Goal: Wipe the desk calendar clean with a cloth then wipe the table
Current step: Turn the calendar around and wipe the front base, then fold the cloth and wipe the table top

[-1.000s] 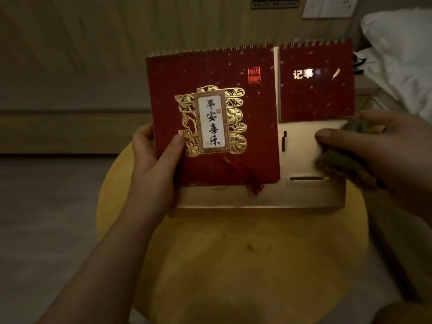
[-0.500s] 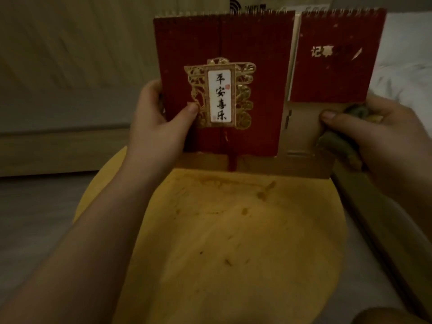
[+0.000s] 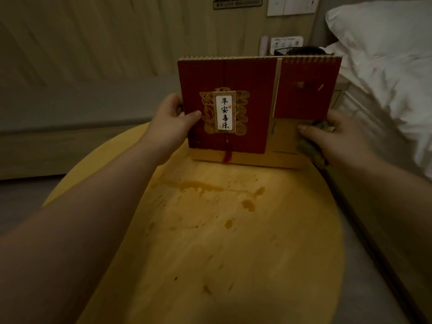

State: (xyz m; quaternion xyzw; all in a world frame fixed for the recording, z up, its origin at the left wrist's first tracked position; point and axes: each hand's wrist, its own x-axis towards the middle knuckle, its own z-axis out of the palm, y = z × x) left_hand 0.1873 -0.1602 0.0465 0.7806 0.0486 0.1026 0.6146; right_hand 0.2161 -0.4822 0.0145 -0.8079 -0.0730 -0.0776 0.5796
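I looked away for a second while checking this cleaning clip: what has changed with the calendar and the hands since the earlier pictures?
The calendar has been carried farther out toward the table's far edge. Grips are unchanged: left hand holds its left edge, right hand holds the cloth against its lower right corner. The table's stains remain unwiped.
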